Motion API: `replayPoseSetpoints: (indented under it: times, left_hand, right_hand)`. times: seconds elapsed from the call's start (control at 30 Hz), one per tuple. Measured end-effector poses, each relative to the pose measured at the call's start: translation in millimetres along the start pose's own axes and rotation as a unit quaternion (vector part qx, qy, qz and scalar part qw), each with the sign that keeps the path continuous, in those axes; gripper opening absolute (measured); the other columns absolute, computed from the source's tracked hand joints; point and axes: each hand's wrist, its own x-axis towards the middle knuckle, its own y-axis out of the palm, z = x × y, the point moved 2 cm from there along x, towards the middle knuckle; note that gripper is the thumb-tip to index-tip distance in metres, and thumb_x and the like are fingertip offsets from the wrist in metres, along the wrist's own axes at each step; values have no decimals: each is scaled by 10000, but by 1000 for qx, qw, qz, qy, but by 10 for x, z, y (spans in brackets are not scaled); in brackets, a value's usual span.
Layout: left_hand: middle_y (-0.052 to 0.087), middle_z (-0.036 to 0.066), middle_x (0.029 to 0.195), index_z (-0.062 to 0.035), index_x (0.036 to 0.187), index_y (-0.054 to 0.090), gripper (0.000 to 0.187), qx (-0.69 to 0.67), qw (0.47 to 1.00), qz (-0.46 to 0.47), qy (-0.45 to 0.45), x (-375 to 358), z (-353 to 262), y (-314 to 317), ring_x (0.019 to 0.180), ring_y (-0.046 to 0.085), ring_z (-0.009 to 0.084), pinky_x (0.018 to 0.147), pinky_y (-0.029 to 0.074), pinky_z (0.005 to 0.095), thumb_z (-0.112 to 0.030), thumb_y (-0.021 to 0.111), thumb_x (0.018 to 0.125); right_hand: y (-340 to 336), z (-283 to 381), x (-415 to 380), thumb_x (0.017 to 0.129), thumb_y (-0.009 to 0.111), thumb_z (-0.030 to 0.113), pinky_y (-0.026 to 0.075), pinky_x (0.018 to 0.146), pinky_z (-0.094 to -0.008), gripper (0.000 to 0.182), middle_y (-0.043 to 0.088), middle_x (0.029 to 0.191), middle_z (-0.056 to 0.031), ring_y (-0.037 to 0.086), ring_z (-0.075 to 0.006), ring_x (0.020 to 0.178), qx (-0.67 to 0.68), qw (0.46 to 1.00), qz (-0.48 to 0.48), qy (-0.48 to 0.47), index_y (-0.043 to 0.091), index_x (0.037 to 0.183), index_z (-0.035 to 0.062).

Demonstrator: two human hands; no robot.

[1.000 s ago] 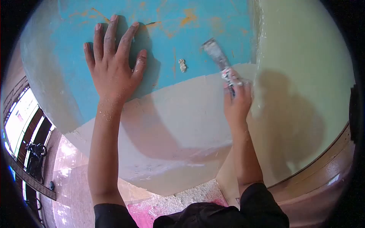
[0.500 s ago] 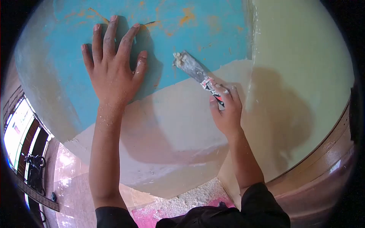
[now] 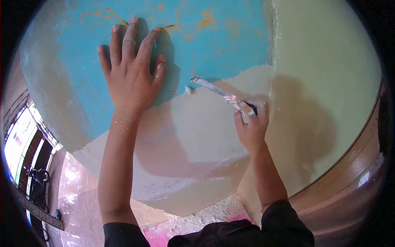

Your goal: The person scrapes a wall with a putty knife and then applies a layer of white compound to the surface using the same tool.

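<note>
My left hand lies flat on the turquoise paint of the wall, fingers spread and dusty. In my right hand is a putty knife, gripped by its handle, which is smeared white. Its blade points up and left, turned nearly edge-on to me, with the tip close to the lower border of the turquoise area. Just below the tip, a small white crumb of scrapings shows against the wall. Below that border the surface is bare and pale beige.
A pale green wall meets this one in a corner at the right. White scrapings cover a pink sheet on the floor below me. Far left, a motorbike stands near a bright doorway.
The putty knife has turned edge-on, its tip lower. The clump on its blade tip is gone, and a white crumb shows below it. My left hand appears slightly further right.
</note>
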Motion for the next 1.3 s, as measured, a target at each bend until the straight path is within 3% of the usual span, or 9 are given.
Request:
replayPoseSetpoints:
  times: [0.07, 0.13, 0.23, 0.3, 0.4, 0.53, 0.7, 0.97, 1.3]
  left_hand:
    - [367, 12, 1620, -354, 1430, 542, 544, -9, 1000, -20, 6, 4, 2, 29, 1522, 272, 323, 1211, 174, 638, -370, 669, 902]
    - [387, 19, 1603, -335, 1408, 563, 543, -19, 999, -36, 14, -12, -18, 32, 1506, 297, 338, 1190, 205, 658, -357, 686, 879]
    - [396, 29, 1594, -320, 1405, 565, 544, -22, 999, -44, 13, 19, -24, 15, 1497, 309, 348, 1181, 213, 666, -348, 687, 876]
    - [344, 33, 1635, -344, 1461, 508, 554, 1, 1000, 6, -4, 13, -34, 6, 1542, 229, 320, 1231, 133, 624, -386, 646, 926]
    - [345, 39, 1633, -332, 1456, 514, 566, -2, 1000, 6, -3, 26, -31, -7, 1539, 234, 327, 1225, 140, 630, -373, 658, 910]
    - [355, 50, 1626, -321, 1452, 520, 563, -8, 1000, 4, 0, 19, -33, -5, 1531, 247, 336, 1220, 156, 629, -361, 657, 908]
    - [358, 51, 1623, -314, 1444, 527, 548, -20, 1000, -3, -4, 43, -40, -12, 1528, 251, 339, 1219, 160, 625, -363, 653, 913]
    - [367, 41, 1621, -314, 1433, 539, 546, -29, 1000, -1, 2, 19, 19, 0, 1527, 257, 337, 1221, 160, 625, -355, 659, 902]
    - [367, 34, 1622, -318, 1435, 540, 564, -36, 999, 6, -10, -83, 317, 98, 1526, 266, 327, 1220, 174, 619, -329, 669, 886]
  right_hand:
    - [12, 9, -27, 820, 758, 63, 498, 761, -424, 410, 592, 1057, -80, 593, -293, 916, 4, 1000, -21, 6, 694, 1196, 214]
    - [47, 0, -33, 837, 748, 73, 513, 792, -433, 415, 607, 1079, -98, 608, -316, 961, 38, 994, 55, 84, 666, 1232, 171]
    - [57, -33, -40, 839, 748, 78, 522, 852, -451, 473, 626, 1131, -130, 613, -355, 1020, 124, 986, 29, 108, 613, 1291, 112]
    - [77, -75, -100, 867, 722, 77, 513, 917, -449, 493, 633, 1191, -170, 621, -359, 1068, 129, 987, 23, 96, 558, 1330, 35]
    - [157, -140, -262, 926, 650, 63, 492, 966, -413, 432, 627, 1234, -212, 630, -316, 1104, 220, 955, -5, 199, 535, 1331, -38]
    - [150, -119, -424, 927, 646, 52, 492, 974, -405, 433, 631, 1221, -199, 631, -302, 1114, 226, 939, 25, 258, 532, 1336, -34]
    - [153, -126, -429, 919, 643, 34, 491, 981, -390, 433, 625, 1238, -201, 633, -297, 1116, 209, 947, 41, 242, 534, 1333, -32]
    - [156, -77, -535, 878, 569, -33, 482, 972, -355, 520, 588, 1299, -187, 603, -231, 1112, 288, 897, 41, 334, 464, 1387, -39]
    - [122, 37, -438, 866, 525, -52, 475, 934, -318, 543, 583, 1274, -161, 570, -174, 1025, 263, 919, 13, 292, 448, 1404, -47]
